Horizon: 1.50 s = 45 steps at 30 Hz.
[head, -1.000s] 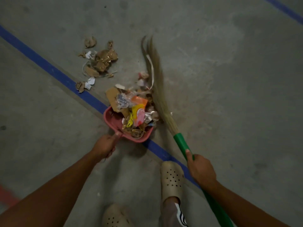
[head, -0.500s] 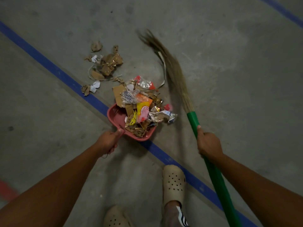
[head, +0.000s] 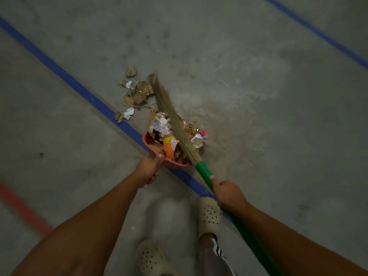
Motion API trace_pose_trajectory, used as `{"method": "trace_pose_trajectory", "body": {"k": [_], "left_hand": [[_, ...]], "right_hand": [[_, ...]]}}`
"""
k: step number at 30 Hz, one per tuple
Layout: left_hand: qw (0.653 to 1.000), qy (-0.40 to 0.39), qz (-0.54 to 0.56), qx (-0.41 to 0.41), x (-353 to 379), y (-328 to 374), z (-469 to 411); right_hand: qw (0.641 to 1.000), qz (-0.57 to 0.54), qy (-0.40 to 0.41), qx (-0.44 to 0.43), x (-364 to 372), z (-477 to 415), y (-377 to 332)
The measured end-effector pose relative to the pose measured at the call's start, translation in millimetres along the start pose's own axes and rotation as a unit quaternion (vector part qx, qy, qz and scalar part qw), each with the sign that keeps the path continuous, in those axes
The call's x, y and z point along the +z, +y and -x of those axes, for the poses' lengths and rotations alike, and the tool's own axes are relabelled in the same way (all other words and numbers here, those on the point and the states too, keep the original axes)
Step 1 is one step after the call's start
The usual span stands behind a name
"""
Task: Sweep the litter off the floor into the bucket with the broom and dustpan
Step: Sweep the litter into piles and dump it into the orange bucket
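Grey concrete floor crossed by a blue painted line fills the frame. At centre a red plastic dustpan, heaped with wrappers and cardboard litter, sits on that line; the left hand curls round its handle. The right hand wraps the green handle of a straw-bristled broom lying across the heap. Torn cardboard scraps lie above the pan, more bits to its right. No bucket is in view. A hard stroke or tilt could spill the overfull pan.
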<state>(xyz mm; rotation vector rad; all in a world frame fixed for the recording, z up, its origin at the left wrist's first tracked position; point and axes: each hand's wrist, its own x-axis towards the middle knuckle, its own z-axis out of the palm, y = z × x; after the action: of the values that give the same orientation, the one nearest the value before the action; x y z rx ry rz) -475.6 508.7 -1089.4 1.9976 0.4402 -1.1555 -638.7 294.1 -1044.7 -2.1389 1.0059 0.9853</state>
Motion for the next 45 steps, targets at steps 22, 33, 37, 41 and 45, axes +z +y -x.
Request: {"method": "trace_pose_trajectory", "body": {"k": [22, 33, 37, 41, 45], "left_hand": [[0.986, 0.046, 0.046, 0.153, -134, 88, 492], [0.963, 0.108, 0.144, 0.199, -99, 113, 605], [0.954, 0.162, 0.175, 0.184, -59, 111, 630], [0.944, 0.201, 0.198, 0.168, -22, 104, 651], [0.935, 0.215, 0.234, 0.154, 13, 86, 681]], "right_hand": [[0.992, -0.091, 0.080, -0.017, -187, 478, -23], [0.984, -0.103, 0.095, -0.110, -249, 536, 17], [0.983, -0.068, 0.079, -0.154, -279, 530, 43], [0.980, -0.036, 0.057, -0.186, -301, 527, 69], [0.978, -0.004, 0.036, -0.207, -312, 539, 99]]}}
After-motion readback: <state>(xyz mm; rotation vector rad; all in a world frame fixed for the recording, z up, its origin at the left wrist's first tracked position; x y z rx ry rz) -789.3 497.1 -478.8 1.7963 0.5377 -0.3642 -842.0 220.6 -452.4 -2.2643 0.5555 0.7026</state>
